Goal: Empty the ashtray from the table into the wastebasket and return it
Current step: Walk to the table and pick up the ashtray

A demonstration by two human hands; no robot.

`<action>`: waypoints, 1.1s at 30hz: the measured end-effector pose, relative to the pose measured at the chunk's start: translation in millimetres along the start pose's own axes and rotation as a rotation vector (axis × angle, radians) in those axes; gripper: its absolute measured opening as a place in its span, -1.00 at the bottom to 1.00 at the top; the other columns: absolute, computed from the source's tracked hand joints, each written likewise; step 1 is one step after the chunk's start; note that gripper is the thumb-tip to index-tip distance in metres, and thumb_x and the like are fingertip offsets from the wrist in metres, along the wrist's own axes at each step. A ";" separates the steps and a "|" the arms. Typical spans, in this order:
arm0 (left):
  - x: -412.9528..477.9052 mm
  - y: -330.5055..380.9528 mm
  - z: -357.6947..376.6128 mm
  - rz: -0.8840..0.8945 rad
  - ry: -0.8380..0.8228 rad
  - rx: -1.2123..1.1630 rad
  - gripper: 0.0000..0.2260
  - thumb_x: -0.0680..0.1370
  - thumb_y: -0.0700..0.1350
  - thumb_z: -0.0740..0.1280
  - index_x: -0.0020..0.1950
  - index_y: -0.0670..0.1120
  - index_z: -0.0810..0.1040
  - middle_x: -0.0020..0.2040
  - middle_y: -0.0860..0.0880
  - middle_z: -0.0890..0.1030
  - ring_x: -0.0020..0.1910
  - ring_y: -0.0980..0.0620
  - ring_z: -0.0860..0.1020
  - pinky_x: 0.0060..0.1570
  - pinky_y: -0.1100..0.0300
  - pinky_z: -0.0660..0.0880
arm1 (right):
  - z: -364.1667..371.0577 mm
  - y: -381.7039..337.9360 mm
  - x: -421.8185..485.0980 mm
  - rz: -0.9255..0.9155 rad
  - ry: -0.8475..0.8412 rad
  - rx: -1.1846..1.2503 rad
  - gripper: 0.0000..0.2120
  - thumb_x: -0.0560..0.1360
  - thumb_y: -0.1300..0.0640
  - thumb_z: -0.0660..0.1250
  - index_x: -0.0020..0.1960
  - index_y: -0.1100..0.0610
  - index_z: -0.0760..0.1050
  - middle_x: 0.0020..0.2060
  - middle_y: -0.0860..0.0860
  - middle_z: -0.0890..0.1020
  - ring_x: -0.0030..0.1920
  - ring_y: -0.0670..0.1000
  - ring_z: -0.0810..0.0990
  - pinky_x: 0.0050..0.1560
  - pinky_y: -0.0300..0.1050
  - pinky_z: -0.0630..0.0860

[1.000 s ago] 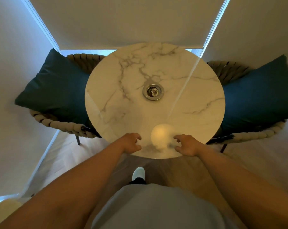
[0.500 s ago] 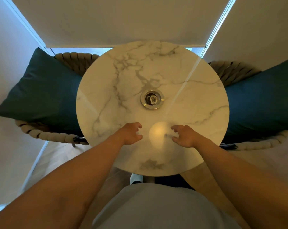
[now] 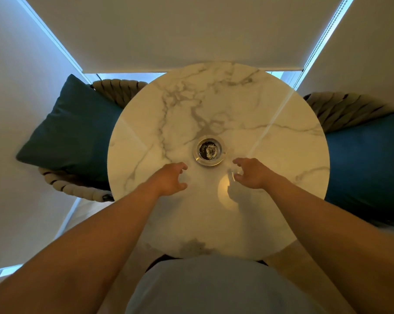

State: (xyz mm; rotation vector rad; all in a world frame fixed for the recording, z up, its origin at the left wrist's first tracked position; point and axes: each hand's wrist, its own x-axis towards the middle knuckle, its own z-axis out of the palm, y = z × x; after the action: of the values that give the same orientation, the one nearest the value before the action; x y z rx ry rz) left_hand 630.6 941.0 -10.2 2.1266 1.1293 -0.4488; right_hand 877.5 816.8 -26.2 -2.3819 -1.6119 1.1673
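A round glass ashtray (image 3: 209, 150) with dark ash and pale bits in its bowl sits near the middle of a round white marble table (image 3: 270, 137). My left hand (image 3: 171, 179) hovers just below and to the left of the ashtray, fingers spread and curled, holding nothing. My right hand (image 3: 250, 172) hovers just below and to the right of it, also open and empty. Neither hand touches the ashtray. No wastebasket is in view.
A woven rope chair with a dark teal cushion (image 3: 76, 130) stands at the table's left, and another chair with a teal cushion (image 3: 368, 159) at its right. Drawn roller blinds (image 3: 191, 30) hang close behind the table. My torso presses near the table's front edge.
I have stepped closer to the table. Both hands moved forward from the near edge to either side of the ashtray, fingers opening wider.
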 end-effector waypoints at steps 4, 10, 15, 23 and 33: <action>20.8 -4.2 -11.8 0.021 -0.007 0.011 -0.42 0.49 -0.04 0.46 0.47 -0.04 0.35 0.36 -0.11 0.50 0.29 -0.09 0.51 0.28 0.03 0.46 | -9.1 -5.5 17.0 0.003 0.017 0.001 -0.44 0.56 0.06 0.29 0.50 0.19 0.25 0.41 0.18 0.45 0.41 0.19 0.42 0.39 0.01 0.37; 60.8 -13.3 -25.3 0.067 0.009 0.050 -0.39 0.47 0.00 0.48 0.47 -0.03 0.35 0.37 -0.09 0.50 0.30 -0.10 0.50 0.27 0.00 0.47 | -5.3 -13.0 36.0 0.030 0.031 -0.006 -0.43 0.55 0.04 0.32 0.47 0.23 0.28 0.44 0.19 0.41 0.42 0.21 0.38 0.40 0.01 0.31; 88.6 -19.8 -29.1 0.101 0.061 0.091 -0.34 0.44 0.05 0.48 0.47 -0.04 0.34 0.41 -0.08 0.42 0.36 -0.11 0.45 0.31 0.01 0.43 | -2.0 -12.3 55.9 0.020 0.065 -0.015 -0.37 0.50 -0.03 0.38 0.47 0.20 0.31 0.45 0.20 0.38 0.50 0.18 0.27 0.51 -0.01 0.16; 117.9 -15.8 -14.1 0.181 0.122 0.214 -0.06 0.28 0.22 0.54 0.54 -0.01 0.18 0.55 -0.12 0.22 0.50 -0.15 0.27 0.42 -0.04 0.28 | 3.8 -5.0 84.1 0.004 0.127 -0.096 0.00 0.32 -0.28 0.46 0.56 0.08 0.07 0.52 0.16 0.19 0.55 0.20 0.09 0.55 0.10 0.08; 138.8 -12.2 7.8 0.136 0.171 0.166 0.16 0.09 0.37 0.52 0.55 0.09 0.04 0.62 -0.12 0.06 0.61 -0.14 0.01 0.54 -0.07 0.04 | 15.8 -0.6 103.6 0.067 0.133 -0.061 0.26 0.14 -0.33 0.55 0.55 -0.12 -0.19 0.60 0.07 -0.20 0.58 0.23 -0.24 0.54 0.21 -0.06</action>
State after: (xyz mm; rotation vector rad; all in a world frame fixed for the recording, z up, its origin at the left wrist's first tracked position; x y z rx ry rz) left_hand 698.9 1022.4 -100.6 2.4076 1.0633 -0.3119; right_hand 886.1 895.4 -94.9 -2.5098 -1.5602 0.9595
